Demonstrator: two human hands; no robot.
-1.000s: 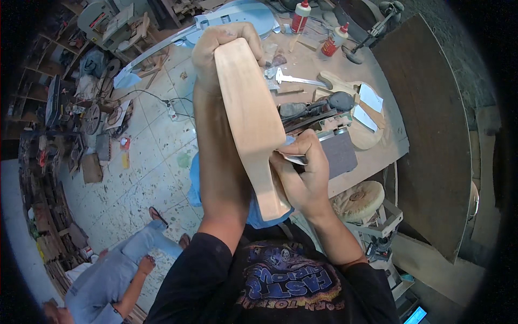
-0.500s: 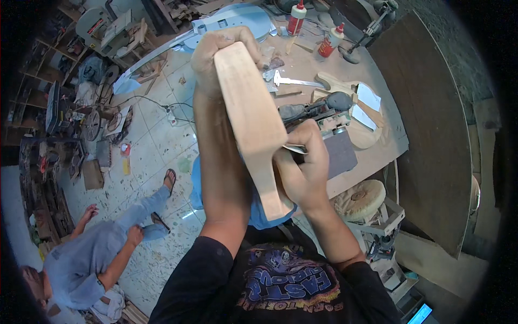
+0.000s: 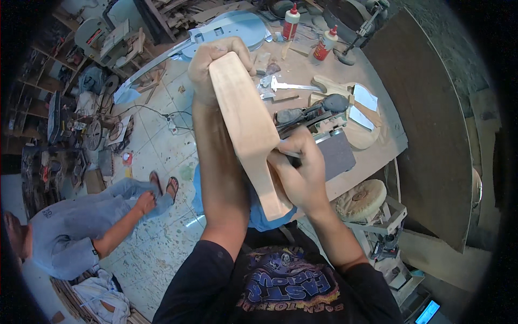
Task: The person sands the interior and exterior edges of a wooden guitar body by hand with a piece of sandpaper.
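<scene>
A pale, smooth wooden piece [image 3: 245, 110] is held up before my chest, wide at its upper part and stepping in to a narrow tail at the lower end. My left hand [image 3: 208, 70] curls over its top end, fingers closed round the edge. At the inward step on its right side, my right hand [image 3: 302, 170] pinches a thin folded sheet [image 3: 291, 154], which looks like sandpaper, against the wood. Much of this sheet is hidden by the fingers. A blue cloth [image 3: 264, 216] shows behind the narrow end.
The workbench [image 3: 386, 156] carries a power sander [image 3: 318, 113], a caliper [image 3: 294, 85], a guitar body [image 3: 369, 135] and glue bottles [image 3: 326, 44]. A light-blue guitar [image 3: 237, 29] lies at its far end. On the left, another person [image 3: 81, 232] is beside the tiled floor [image 3: 145, 259].
The wooden piece has shifted slightly down and left with both hands. My right hand has moved a little left with the folded sheet. The other person has moved and drawn their feet together.
</scene>
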